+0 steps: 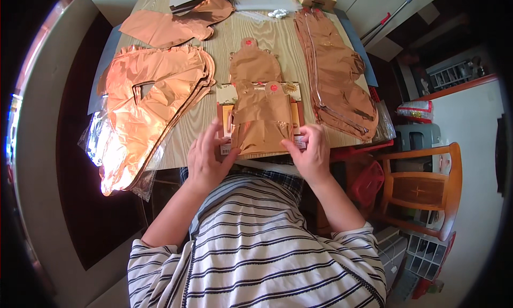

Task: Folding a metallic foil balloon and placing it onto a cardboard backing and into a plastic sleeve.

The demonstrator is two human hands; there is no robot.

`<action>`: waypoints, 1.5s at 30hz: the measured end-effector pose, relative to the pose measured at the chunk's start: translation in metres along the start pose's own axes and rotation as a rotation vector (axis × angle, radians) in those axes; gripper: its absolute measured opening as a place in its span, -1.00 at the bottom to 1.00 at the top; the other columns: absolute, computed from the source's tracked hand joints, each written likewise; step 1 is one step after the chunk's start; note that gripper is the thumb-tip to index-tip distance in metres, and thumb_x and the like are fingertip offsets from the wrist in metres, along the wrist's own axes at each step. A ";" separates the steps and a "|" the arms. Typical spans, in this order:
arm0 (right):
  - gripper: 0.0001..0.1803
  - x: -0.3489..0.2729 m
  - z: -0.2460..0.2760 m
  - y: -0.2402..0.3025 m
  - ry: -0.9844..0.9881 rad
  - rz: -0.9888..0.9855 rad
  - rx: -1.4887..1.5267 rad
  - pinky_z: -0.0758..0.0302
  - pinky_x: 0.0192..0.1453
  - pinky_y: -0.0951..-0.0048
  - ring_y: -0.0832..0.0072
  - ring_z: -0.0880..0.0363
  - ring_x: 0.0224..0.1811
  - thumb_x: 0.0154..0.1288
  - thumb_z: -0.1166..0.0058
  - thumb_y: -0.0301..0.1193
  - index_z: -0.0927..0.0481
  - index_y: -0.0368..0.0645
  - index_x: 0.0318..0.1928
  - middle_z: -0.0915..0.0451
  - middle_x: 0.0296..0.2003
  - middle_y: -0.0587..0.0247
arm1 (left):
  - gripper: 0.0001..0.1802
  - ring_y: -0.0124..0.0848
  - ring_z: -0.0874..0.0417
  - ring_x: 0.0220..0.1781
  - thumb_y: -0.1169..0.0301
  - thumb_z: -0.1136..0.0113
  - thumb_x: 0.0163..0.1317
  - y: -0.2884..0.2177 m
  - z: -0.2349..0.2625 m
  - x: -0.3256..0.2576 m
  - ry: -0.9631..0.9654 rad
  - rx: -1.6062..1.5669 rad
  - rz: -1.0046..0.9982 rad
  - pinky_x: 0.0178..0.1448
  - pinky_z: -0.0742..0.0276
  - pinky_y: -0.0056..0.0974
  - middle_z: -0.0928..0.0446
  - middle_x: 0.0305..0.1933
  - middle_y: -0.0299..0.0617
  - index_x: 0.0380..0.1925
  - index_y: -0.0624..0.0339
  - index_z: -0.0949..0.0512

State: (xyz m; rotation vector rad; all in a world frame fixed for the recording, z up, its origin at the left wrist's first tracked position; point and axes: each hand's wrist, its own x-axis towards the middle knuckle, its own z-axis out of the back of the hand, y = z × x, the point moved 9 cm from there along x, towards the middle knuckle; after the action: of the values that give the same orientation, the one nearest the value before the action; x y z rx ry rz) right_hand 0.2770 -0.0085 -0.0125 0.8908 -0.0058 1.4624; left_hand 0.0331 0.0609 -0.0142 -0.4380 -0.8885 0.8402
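Observation:
A copper-coloured foil balloon, flat and folded, lies on a printed card at the table's near edge. My left hand is at the card's left side, fingers apart, its thumb touching the balloon's lower left corner. At the lower right corner, my right hand pinches the foil between its thumb and curled fingers, which are partly hidden. Just beyond the card lies a rounded copper foil part with a red-marked tab; whether it joins the folded balloon, I cannot tell.
A stack of flat foil balloons overhangs the table's left front edge. Another foil balloon lies behind it, and more foil balloons are stacked at the right. Small white pieces sit far back. A wooden chair stands at right.

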 end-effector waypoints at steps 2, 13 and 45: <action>-0.53 -0.008 0.011 0.035 -0.065 0.220 -0.138 -0.47 0.08 0.10 0.15 -0.55 0.00 0.22 -0.42 -0.18 -0.52 -0.10 0.02 -0.54 0.00 0.14 | -0.24 -0.28 -0.79 -0.19 0.46 -0.55 0.04 -0.010 0.001 0.000 0.040 0.065 -0.065 -0.10 -0.63 -0.19 -0.65 0.09 -0.12 0.29 0.17 -0.47; -0.69 -0.030 -0.020 0.070 0.118 0.423 -0.322 -0.46 0.19 0.15 0.21 -0.58 0.07 0.32 -0.13 -0.43 -0.63 -0.20 0.05 -0.63 0.02 0.13 | -0.43 -0.26 -0.65 0.00 0.39 -0.61 -0.09 -0.036 0.008 -0.032 0.096 0.087 -0.376 0.02 -0.43 -0.17 -0.62 0.08 -0.15 0.01 0.06 -0.66; -0.65 -0.035 0.022 0.065 0.083 0.628 -0.145 -0.52 0.11 0.18 0.27 -0.56 0.08 0.27 -0.31 -0.33 -0.67 -0.13 0.04 -0.62 -0.02 0.19 | -0.57 -0.07 -0.64 0.20 0.48 -0.44 0.11 -0.053 -0.008 -0.031 0.287 -0.065 -0.689 0.38 -0.52 0.09 -0.65 0.05 -0.01 0.03 0.29 -0.65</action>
State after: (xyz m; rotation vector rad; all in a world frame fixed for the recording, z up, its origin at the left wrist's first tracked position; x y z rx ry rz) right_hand 0.2271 -0.0584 0.0182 0.7386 -0.3535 2.0508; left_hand 0.0527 0.0039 -0.0003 -0.2681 -0.7275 0.1117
